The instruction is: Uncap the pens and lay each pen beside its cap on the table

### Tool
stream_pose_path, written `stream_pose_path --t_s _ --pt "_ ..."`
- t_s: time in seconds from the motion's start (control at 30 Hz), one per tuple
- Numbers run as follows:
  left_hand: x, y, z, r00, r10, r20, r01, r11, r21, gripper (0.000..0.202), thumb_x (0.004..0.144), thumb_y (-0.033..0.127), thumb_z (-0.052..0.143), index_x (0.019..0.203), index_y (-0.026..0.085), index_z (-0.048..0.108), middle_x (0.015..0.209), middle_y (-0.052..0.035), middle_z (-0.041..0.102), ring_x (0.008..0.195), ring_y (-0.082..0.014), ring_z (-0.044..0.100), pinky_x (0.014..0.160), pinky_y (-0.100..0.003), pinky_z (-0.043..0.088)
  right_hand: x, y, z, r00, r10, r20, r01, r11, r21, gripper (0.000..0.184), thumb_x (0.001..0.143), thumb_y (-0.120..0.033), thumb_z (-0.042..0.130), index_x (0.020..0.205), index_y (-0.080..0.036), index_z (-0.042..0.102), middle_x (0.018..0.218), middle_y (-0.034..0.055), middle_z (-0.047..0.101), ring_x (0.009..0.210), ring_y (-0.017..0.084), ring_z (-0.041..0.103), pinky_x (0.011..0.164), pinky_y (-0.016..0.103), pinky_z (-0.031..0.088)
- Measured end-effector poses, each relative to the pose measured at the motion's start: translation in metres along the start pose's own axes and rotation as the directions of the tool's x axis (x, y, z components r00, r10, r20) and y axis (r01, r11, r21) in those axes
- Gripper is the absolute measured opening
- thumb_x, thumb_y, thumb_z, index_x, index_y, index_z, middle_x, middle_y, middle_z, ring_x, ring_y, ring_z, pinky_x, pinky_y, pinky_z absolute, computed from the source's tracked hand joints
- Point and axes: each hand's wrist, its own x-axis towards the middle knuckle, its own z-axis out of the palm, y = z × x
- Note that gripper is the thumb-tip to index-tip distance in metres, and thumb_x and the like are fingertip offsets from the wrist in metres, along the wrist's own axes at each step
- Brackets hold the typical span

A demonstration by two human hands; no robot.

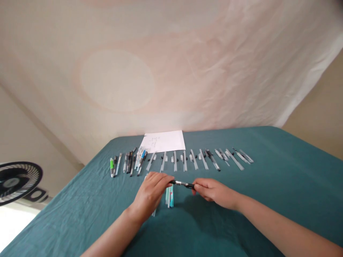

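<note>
Between my two hands a black and clear pen [182,183] is held level above the table. My left hand [153,192] pinches its left end, and my right hand [213,192] grips the black right end between thumb and fingers. Below and behind my left hand lie a few turquoise and pale pens [171,197], partly covered by it. Farther off, a row of clear pen parts [184,160] with small dark pieces beside them stretches across the cloth.
A green cloth covers the table [281,178]. At the row's left end lie several whole pens [130,162] and a green pen [112,167]. White paper [163,141] with writing rests at the back against the pale hanging sheet. A black fan [20,182] stands off the left edge.
</note>
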Motion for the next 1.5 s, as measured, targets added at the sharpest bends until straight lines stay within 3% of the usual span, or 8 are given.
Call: stream_pose_path --t_s 0.1,0.2,0.67,1.0,1.13,1.27,1.4,1.5 --pt "-0.005 -0.007 -0.002 0.999 -0.01 -0.037 0.008 0.998 -0.068 0.025 0.088 0.018 0.045 0.113 0.02 0.051 0.101 -0.0077 0.061 0.092 -0.0172 0.056 0.082 -0.031 0.042 0.001 0.004 -0.009 0.983 0.08 0.163 -0.128 0.943 0.309 0.037 0.086 -0.051 0.043 0.084 -0.016 0.051 0.053 -0.0096 0.023 0.043 0.004 0.019 0.042 0.017 0.016" --pt "-0.008 -0.009 0.0 0.999 -0.017 -0.048 0.012 0.994 -0.112 0.025 0.088 0.018 0.047 0.113 0.02 0.051 0.099 -0.0069 0.062 0.09 -0.0161 0.057 0.081 -0.028 0.044 -0.001 0.007 -0.019 0.965 0.123 0.233 -0.216 0.876 0.431 0.034 0.084 -0.049 0.048 0.082 -0.015 0.05 0.052 -0.0104 0.022 0.041 0.003 0.016 0.04 0.016 0.013" --pt "-0.002 -0.002 0.009 0.997 0.055 0.052 -0.056 0.998 0.014 0.012 0.091 0.022 0.039 0.089 0.016 0.048 0.076 -0.0047 0.053 0.068 -0.0157 0.045 0.064 -0.028 0.036 -0.004 0.015 -0.035 0.852 0.137 0.506 -0.424 0.746 0.513 0.027 0.087 -0.039 0.049 0.081 -0.013 0.052 0.044 -0.0123 0.021 0.035 0.002 0.011 0.031 0.013 0.011" --pt "-0.005 0.002 0.009 0.993 -0.095 0.069 0.097 0.995 -0.035 0.024 0.091 0.02 0.032 0.071 0.017 0.045 0.067 -0.0014 0.046 0.063 -0.0126 0.042 0.06 -0.024 0.031 -0.004 0.014 -0.023 0.943 0.166 0.29 -0.267 0.896 0.354 0.033 0.084 -0.047 0.049 0.079 -0.015 0.05 0.048 -0.0111 0.022 0.039 0.003 0.012 0.036 0.016 0.009" --pt "-0.005 0.0 0.012 0.965 -0.248 0.089 0.258 0.957 -0.132 0.029 0.092 0.025 0.032 0.067 0.017 0.043 0.063 0.0013 0.044 0.058 -0.0103 0.042 0.057 -0.021 0.03 -0.001 0.009 -0.018 0.988 0.134 0.075 -0.143 0.981 0.134 0.035 0.085 -0.05 0.045 0.081 -0.016 0.051 0.052 -0.0087 0.028 0.043 0.004 0.023 0.041 0.017 0.017" --pt "-0.003 -0.003 0.01 0.905 -0.397 0.151 0.421 0.884 -0.201 0.036 0.092 0.032 0.031 0.064 0.017 0.047 0.054 0.0038 0.043 0.052 -0.0088 0.041 0.052 -0.02 0.029 0.002 0.004 -0.012 0.991 -0.034 -0.131 0.016 0.99 -0.138 0.035 0.085 -0.049 0.046 0.081 -0.016 0.054 0.061 -0.0045 0.04 0.056 0.007 0.036 0.05 0.018 0.025" --pt "-0.002 -0.005 0.008 0.915 -0.391 0.101 0.402 0.865 -0.301 0.02 0.09 0.03 0.038 0.099 0.02 0.053 0.078 0.0008 0.059 0.069 -0.0118 0.053 0.065 -0.021 0.038 0.004 0.01 -0.012 0.999 0.024 -0.035 -0.021 0.996 0.086 0.04 0.086 -0.054 0.041 0.081 -0.015 0.051 0.056 -0.0073 0.029 0.049 0.006 0.025 0.046 0.018 0.022" --pt "-0.005 -0.007 0.008 0.953 -0.295 0.073 0.304 0.916 -0.263 0.018 0.09 0.027 0.04 0.101 0.021 0.052 0.086 -0.0017 0.061 0.077 -0.0136 0.055 0.07 -0.023 0.039 0.006 0.017 -0.014 0.995 0.068 0.072 -0.083 0.969 0.233 0.04 0.084 -0.055 0.044 0.078 -0.015 0.049 0.053 -0.0092 0.023 0.045 0.005 0.018 0.042 0.018 0.016"
